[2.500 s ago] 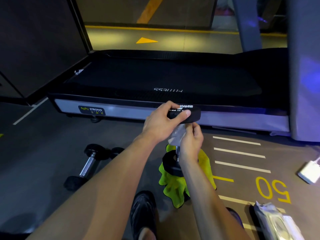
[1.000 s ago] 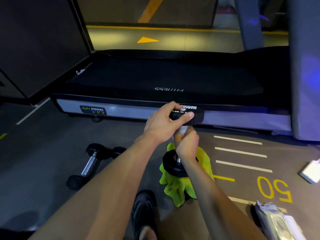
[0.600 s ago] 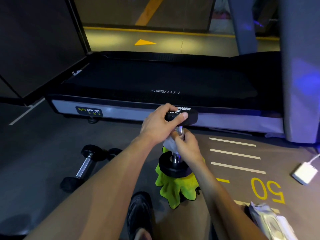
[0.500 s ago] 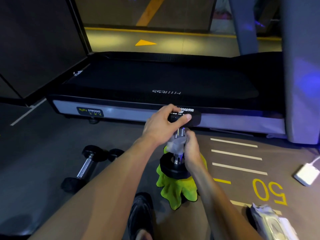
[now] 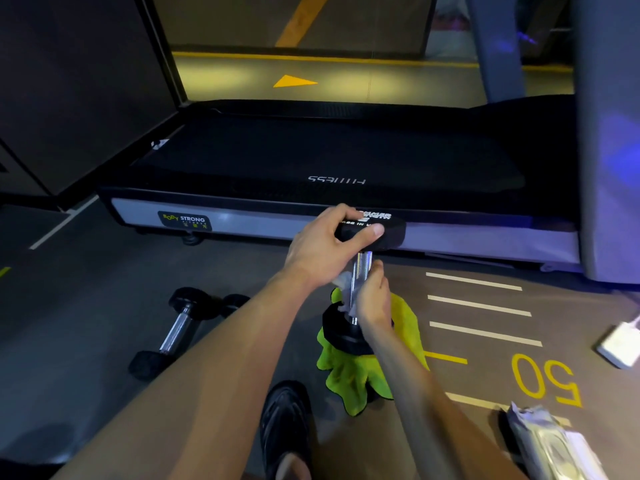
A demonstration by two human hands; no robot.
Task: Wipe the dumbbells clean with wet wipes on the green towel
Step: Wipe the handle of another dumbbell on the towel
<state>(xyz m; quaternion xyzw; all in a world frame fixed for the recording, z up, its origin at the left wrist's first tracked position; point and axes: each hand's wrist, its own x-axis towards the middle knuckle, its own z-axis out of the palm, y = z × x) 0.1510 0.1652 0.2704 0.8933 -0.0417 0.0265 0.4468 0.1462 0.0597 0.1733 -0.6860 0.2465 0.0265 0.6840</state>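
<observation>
A black dumbbell (image 5: 393, 233) stands upright on its lower head on the crumpled green towel (image 5: 353, 379) on the floor. My left hand (image 5: 322, 247) grips its top head from the left, thumb along the front edge. My right hand (image 5: 372, 299) is wrapped around the lower part of the chrome handle, holding a white wet wipe (image 5: 343, 284) against it. The upper handle shows bare between my hands. A second black dumbbell (image 5: 178, 332) lies on the floor to the left, and part of a third head peeks out behind my left forearm.
A treadmill (image 5: 329, 168) spans the floor just behind the dumbbell. A pack of wet wipes (image 5: 550, 445) lies at the lower right, a white charger block (image 5: 620, 344) at the right edge. My black shoe (image 5: 284, 420) is below the towel.
My right hand has slid down the chrome handle with the wipe, from just under the top head towards the lower head. My left hand has kept its grip on the top.
</observation>
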